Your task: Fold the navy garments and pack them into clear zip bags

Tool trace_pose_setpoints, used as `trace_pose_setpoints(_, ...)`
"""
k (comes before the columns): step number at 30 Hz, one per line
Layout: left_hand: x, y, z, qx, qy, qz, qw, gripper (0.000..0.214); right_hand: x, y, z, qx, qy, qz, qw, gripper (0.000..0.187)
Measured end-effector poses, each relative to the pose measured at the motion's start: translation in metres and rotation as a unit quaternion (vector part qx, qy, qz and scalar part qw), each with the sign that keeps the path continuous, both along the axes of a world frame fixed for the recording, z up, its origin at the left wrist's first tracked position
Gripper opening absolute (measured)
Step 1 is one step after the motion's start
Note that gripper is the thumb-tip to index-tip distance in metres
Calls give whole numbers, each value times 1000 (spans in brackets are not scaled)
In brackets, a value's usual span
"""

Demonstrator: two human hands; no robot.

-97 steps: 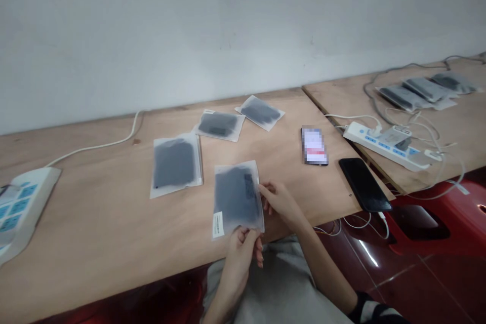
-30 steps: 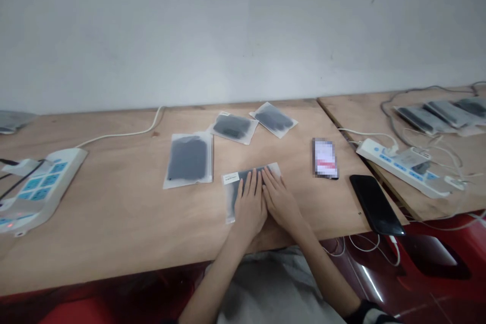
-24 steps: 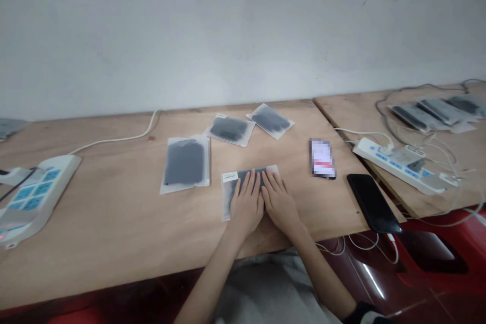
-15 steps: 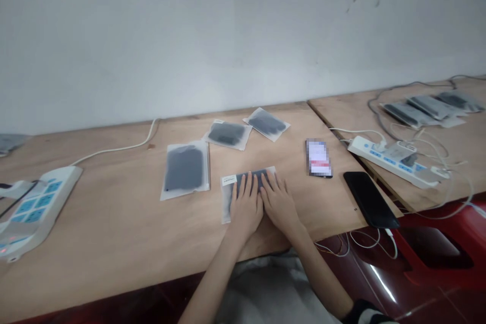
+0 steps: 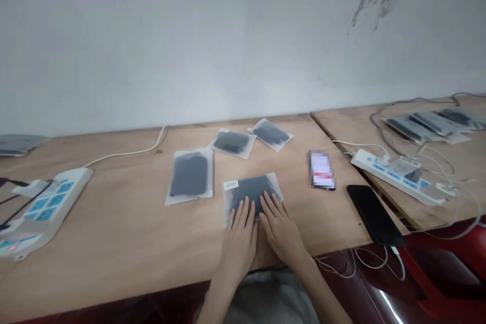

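Flat on the tabletop [image 5: 114, 233], close to its near edge, lies a frosted plastic pouch [image 5: 251, 193] with a dark flat item inside and a small white label at its far-left corner. Both hands rest on its near half: the left hand [image 5: 240, 235] and the right hand [image 5: 280, 228] lie side by side, palms down, fingers spread and straight, gripping nothing, only pressing the pouch against the wood.

To press it well, judging from this posture, the fingers should bear down evenly and slide outward from the middle, so trapped air goes toward the edges and the film does not crease; the pouch should stay square under the palms.

Just left of it lies a second, larger pouch [image 5: 190, 175], and two smaller pouches [image 5: 232, 142] [image 5: 271, 134] lie farther back, all apart from one another. To the right are a lit phone [image 5: 321, 170] and a dark phone [image 5: 375, 214] at the table corner with a cable attached. A white power strip [image 5: 41, 208] sits far left, another power strip [image 5: 395, 170] on the neighbouring tabletop to the right.
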State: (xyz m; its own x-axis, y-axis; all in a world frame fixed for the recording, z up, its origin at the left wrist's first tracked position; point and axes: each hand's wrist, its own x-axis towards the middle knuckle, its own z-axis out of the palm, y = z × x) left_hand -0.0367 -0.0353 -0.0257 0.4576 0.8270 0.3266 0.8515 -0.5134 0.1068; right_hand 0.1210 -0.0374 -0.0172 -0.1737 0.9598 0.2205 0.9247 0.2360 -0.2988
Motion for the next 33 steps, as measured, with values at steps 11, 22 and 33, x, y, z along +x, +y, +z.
trace_pose_setpoints(11,-9,80,7,-48,41,42,997,53,-4,88,-4,-9,-23,56,998,54)
trace_pose_setpoints(22,9,98,5,10,39,96,995,53,-6,108,-9,11,-10,79,997,57)
trace_pose_setpoints(33,11,95,-9,47,-30,106,993,52,13,123,-3,27,334,-133,933,49)
